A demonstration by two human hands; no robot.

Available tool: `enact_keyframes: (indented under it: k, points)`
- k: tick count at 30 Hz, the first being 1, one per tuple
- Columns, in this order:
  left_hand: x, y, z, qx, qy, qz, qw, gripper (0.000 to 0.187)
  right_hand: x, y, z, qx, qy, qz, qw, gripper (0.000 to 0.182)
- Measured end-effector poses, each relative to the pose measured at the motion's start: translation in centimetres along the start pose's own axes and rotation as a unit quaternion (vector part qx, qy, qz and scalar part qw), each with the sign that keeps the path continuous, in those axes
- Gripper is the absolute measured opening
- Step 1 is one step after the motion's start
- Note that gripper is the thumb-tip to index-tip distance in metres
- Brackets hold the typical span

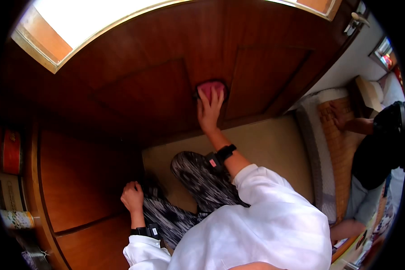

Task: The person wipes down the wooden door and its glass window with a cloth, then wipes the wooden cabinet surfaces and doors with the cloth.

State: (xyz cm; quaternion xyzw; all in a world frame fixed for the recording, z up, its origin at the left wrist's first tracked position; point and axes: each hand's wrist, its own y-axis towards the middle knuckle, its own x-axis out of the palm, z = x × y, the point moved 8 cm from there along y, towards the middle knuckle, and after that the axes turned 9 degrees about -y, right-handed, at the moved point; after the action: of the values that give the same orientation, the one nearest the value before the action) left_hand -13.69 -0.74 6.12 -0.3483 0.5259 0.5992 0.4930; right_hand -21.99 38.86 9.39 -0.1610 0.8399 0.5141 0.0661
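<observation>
My right hand point(209, 110) presses a pink cloth point(213, 85) flat against a dark brown wooden door point(153, 85). Its fingers are bent over the cloth, which lies on the strip between two framed panels. My left hand point(132, 196) is low on the left, beside my knee and close to a brown wooden cabinet front point(83, 180). Its fingers are curled in, and I see nothing in them.
A metal door handle point(359, 19) is at the upper right. A bed with a woven mat point(330, 135) runs along the right, where another person in black point(375, 157) sits, one hand on the mat. Shelves on the left hold a red box point(11, 152). Below lies a tan floor point(274, 150).
</observation>
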Motion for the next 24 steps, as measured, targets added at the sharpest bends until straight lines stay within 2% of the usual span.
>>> enact_keyframes:
  k: [3, 5, 9, 11, 16, 18, 20, 22, 24]
  points:
    - [-0.2, -0.1, 0.3, 0.015, -0.017, 0.007, 1.0, 0.016, -0.2, -0.6, 0.1, 0.003, 0.003, -0.048, 0.999, 0.044]
    - [-0.2, 0.0, 0.6, 0.033, -0.017, 0.016, 0.999, 0.017, -1.2, 1.3, -0.5, -0.015, 0.014, -0.025, 0.999, 0.044]
    - [0.0, 0.5, 1.1, 0.041, 0.01, 0.002, 0.999, 0.018, -5.1, 10.9, -4.2, -0.044, -0.003, 0.048, 0.998, 0.043]
    - [0.2, 0.6, 1.3, 0.035, 0.036, -0.018, 0.999, 0.019, -6.1, 14.2, -6.6, -0.13, 0.005, 0.063, 0.989, 0.045]
    - [1.0, 1.2, 1.8, 0.039, 0.048, -0.036, 0.997, 0.02, -7.2, 16.3, -8.1, -0.104, 0.005, 0.086, 0.991, 0.045]
    - [1.0, 0.9, 1.8, 0.065, 0.042, -0.03, 0.997, 0.02, -5.2, 14.2, -7.4, -0.143, -0.008, 0.037, 0.989, 0.043]
    - [0.7, 1.1, 2.0, 0.061, 0.038, -0.026, 0.997, 0.02, -5.0, 13.4, -6.6, -0.137, -0.019, 0.024, 0.99, 0.045]
    - [0.5, 0.6, 1.6, 0.045, 0.033, -0.026, 0.998, 0.02, -5.6, 13.8, -6.1, -0.105, -0.03, 0.032, 0.994, 0.047]
    - [0.3, 0.6, 2.1, 0.067, 0.031, -0.008, 0.997, 0.02, -7.0, 16.6, -6.1, -0.051, -0.028, 0.091, 0.994, 0.046]
